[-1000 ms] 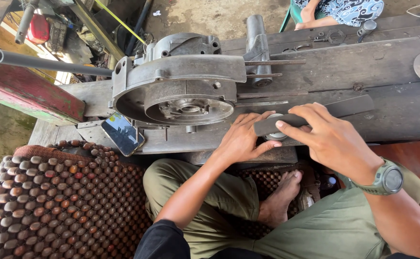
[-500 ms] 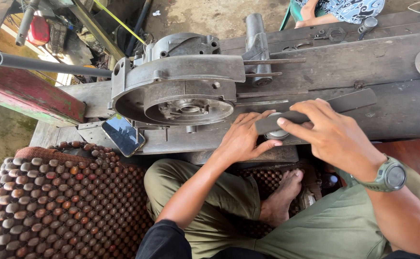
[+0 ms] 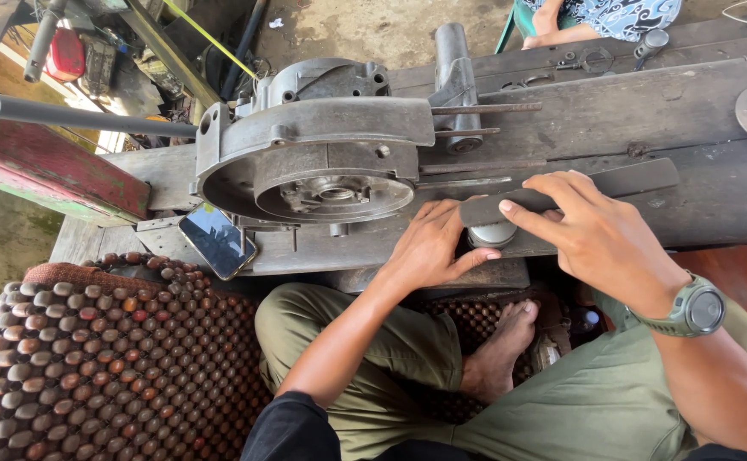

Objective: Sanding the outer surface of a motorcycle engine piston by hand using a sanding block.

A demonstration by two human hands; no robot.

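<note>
1. The flat file [image 3: 561,192], a long dark bar, was the thing both hands were on. It lay across the wooden bench [image 3: 646,111] with its long axis running roughly from 8 o'clock up to 2 o'clock, near end around the middle of the frame, far end out toward the right.

2. Under its near end sat a small round silvery metal part [image 3: 491,236], mostly covered, so I couldn't tell exactly what it was. The file rested on top of it, touching.

3. Left hand [image 3: 429,248] was at the file's near end, coming in from 7 o'clock. Fingers curled loosely, thumb stretched toward the round part, fingertips against the file end. More of a steadying pinch than a full fist.

4. Right hand [image 3: 599,235] was over the middle of the file, coming in from 4 o'clock, with a wristwatch [image 3: 696,309] on that wrist. Fingers half bent and pressed down on top of the bar, thumb on the near edge. Whether it wrapped underneath I couldn't tell.

5. So the left hand was nearer the round part, and the right had the long free stretch of file reaching away toward 2 o'clock.

6. Around it: a big grey engine casing [image 3: 322,145] at 10 o'clock from the hands, just beside the file's near end but not touching, a smartphone [image 3: 217,241] at 9 o'clock, and a beaded seat mat [image 3: 92,358] down at 8.
</note>
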